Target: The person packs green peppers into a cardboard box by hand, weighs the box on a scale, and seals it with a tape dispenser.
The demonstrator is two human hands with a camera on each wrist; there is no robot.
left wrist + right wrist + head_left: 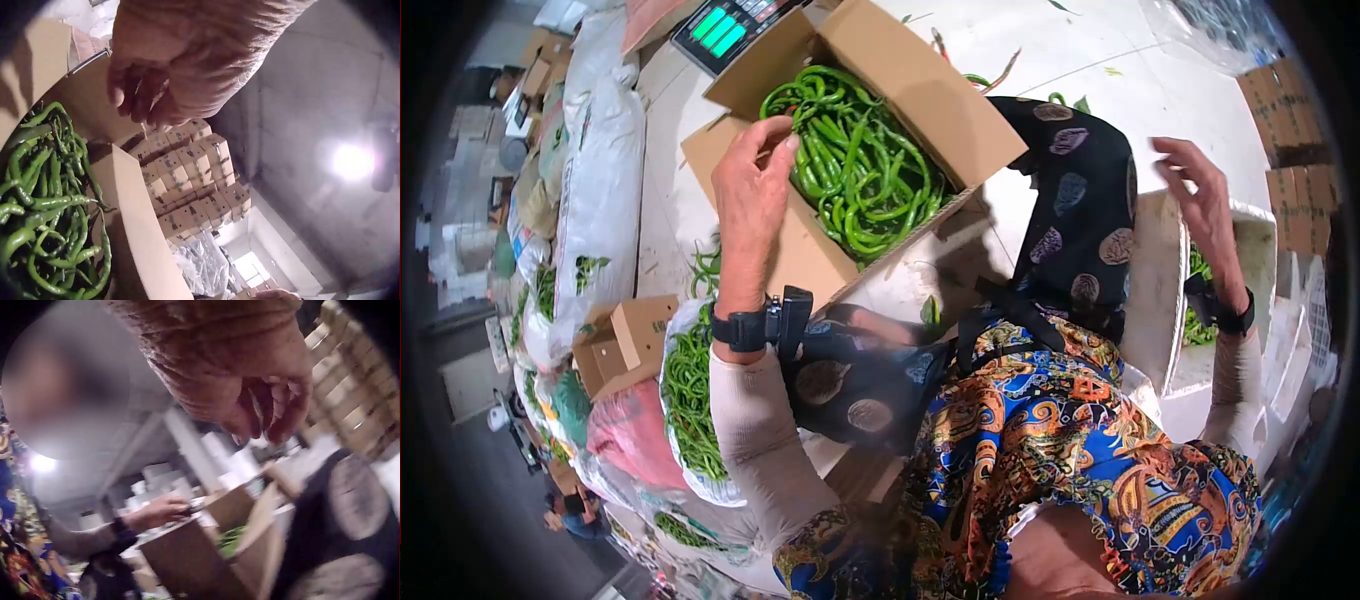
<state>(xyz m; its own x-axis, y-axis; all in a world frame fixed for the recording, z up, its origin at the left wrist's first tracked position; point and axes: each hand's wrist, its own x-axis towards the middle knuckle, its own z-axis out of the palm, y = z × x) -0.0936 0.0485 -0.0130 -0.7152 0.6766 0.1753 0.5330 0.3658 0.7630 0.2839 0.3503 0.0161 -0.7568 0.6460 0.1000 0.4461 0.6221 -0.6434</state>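
A cardboard box (925,90) full of long green chili peppers (860,170) stands in front of me with its flaps spread. Over its left side is my left hand (752,185), fingers loosely bent beside the peppers and nothing visible in them. Off to the right, my right hand (1203,200) hangs in the air with relaxed, bent fingers, above a white foam box (1155,290). More green peppers (1198,328) lie in that foam box, partly hidden by the forearm. In the right wrist view no object shows between the right hand's fingers (289,415).
A scale with a lit green display (718,32) sits behind the carton. A sack of green peppers (690,395) and a small open carton (625,345) stand at left. My patterned trouser leg (1075,190) is between the two boxes. Stacked cartons (187,169) rise farther back.
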